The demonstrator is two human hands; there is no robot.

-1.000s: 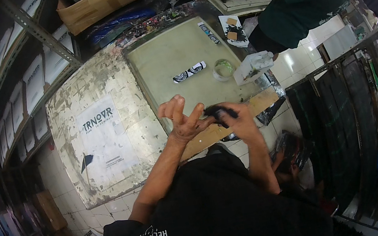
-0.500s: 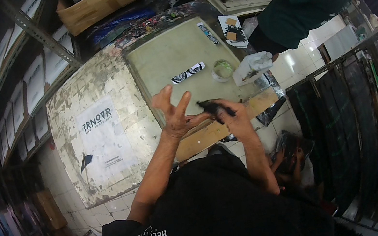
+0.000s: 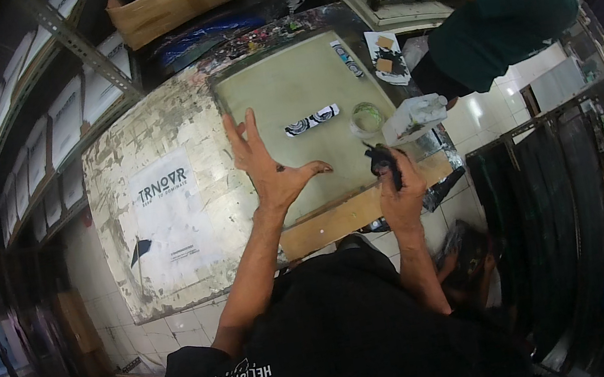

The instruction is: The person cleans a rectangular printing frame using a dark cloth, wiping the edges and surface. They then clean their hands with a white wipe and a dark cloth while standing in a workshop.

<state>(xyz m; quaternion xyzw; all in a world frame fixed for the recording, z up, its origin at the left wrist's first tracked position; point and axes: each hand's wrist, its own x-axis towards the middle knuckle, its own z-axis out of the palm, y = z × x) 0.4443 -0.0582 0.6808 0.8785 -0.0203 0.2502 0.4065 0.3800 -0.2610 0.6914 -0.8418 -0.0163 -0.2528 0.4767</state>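
My left hand (image 3: 265,163) hovers with fingers spread over the left part of a pale green board (image 3: 287,89) on the worn table (image 3: 147,141). It holds nothing. My right hand (image 3: 400,191) is shut on a small black tool (image 3: 380,160) at the board's right edge. A short strip with a black and white pattern (image 3: 312,120) lies on the board beyond both hands. A clear round tape roll (image 3: 367,117) sits further right on the board.
A white sheet with a dark print (image 3: 169,212) covers part of the table at the left. A white box (image 3: 414,118) stands by the tape roll. Another person in a green shirt (image 3: 502,14) works at the back right. Shelves (image 3: 36,134) run along the left, dark racks (image 3: 551,182) on the right.
My hands were together over the black tool. They have parted: the left hand moved left and forward with fingers spread, the right hand moved right with the tool.
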